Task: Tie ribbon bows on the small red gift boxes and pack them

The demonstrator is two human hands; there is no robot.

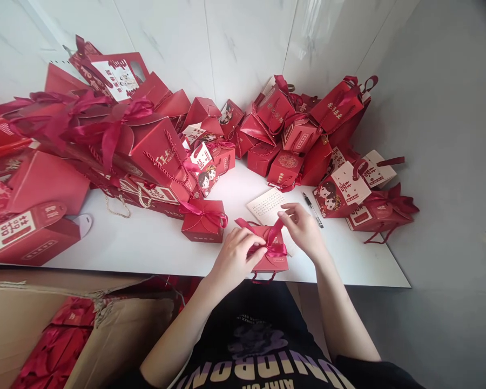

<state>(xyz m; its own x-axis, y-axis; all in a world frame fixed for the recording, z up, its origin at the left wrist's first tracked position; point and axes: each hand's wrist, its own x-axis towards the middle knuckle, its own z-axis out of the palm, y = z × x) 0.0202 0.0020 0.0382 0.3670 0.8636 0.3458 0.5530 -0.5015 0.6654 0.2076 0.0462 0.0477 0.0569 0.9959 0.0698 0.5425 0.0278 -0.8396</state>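
A small red gift box (272,263) with cord handles sits at the table's front edge, before my body. Across its top is a dark red satin ribbon (274,233), looped into a bow. My left hand (240,247) is curled over the box's left side, thumb and index finger closed on the ribbon near the knot; its other fingers partly cover the lid. On the right, my right hand (302,228) pinches a raised part of the same ribbon between thumb and fingertips. Just left of my hands stands another red box with a ribbon bow (204,221).
Behind the box lie a sheet of handwritten paper (267,205) and a black pen (312,209). Red gift boxes (157,151) are heaped at left, with more boxes (285,167) at the back and right. Below left, a cardboard carton (125,324) holds red packets. A grey wall (441,178) bounds the right.
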